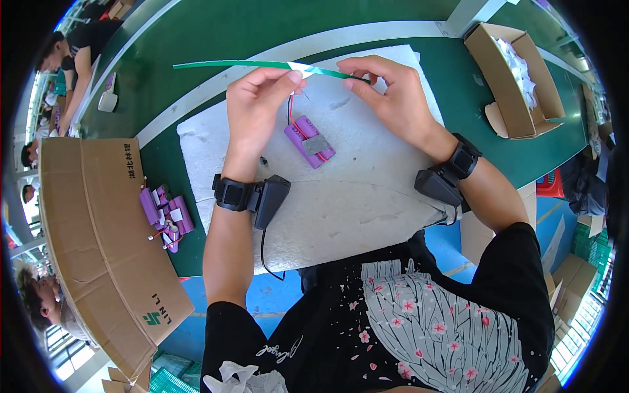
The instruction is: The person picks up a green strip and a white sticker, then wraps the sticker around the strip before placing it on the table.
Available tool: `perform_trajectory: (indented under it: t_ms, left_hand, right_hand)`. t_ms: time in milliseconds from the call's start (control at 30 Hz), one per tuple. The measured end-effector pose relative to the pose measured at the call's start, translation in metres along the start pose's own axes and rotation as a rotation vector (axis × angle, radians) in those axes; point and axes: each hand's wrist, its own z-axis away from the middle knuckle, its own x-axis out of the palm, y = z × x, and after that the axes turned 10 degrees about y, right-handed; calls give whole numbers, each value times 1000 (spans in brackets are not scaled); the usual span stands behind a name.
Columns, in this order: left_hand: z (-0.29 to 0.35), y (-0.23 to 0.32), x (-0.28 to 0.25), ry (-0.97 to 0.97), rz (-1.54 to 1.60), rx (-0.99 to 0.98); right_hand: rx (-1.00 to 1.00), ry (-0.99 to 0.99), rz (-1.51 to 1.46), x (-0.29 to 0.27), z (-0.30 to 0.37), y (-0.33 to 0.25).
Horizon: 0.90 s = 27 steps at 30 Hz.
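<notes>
A long, thin green strip (226, 63) stretches across the far side of the white foam sheet (354, 209). My left hand (257, 98) pinches it near its middle, beside a small white piece (300, 67) on the strip. At the strip's right end, the thumb and fingers of my right hand (396, 95) are closed on it. Below and between both hands lies a purple battery pack (304, 134) with a grey pad on it. Its red and black wires run up toward my left fingertips, where their ends are hard to make out.
Several purple battery packs (167, 213) lie on the green table (229, 33) at left, next to a large cardboard box (108, 229). An open carton (544, 92) with white pieces stands at the far right. A co-worker (82, 59) leans in at the far left.
</notes>
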Motion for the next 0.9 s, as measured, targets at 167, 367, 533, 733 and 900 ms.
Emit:
perform_trajectory:
  t_ms: [167, 367, 533, 733, 900]
  left_hand:
    - [1, 1, 3, -8, -12, -19]
    - [2, 2, 3, -23, -13, -15]
    - [-1, 2, -3, 9, 1, 40]
    - [-4, 1, -8, 79, 48, 38]
    - [-1, 3, -3, 56, 33, 38]
  right_hand:
    - [-42, -23, -33, 1, 0, 0]
    - [-23, -62, -22, -1, 0, -2]
    - [-6, -28, 2, 0, 1, 0]
    - [9, -54, 12, 1, 1, 2]
    - [-19, -68, -15, 2, 1, 2]
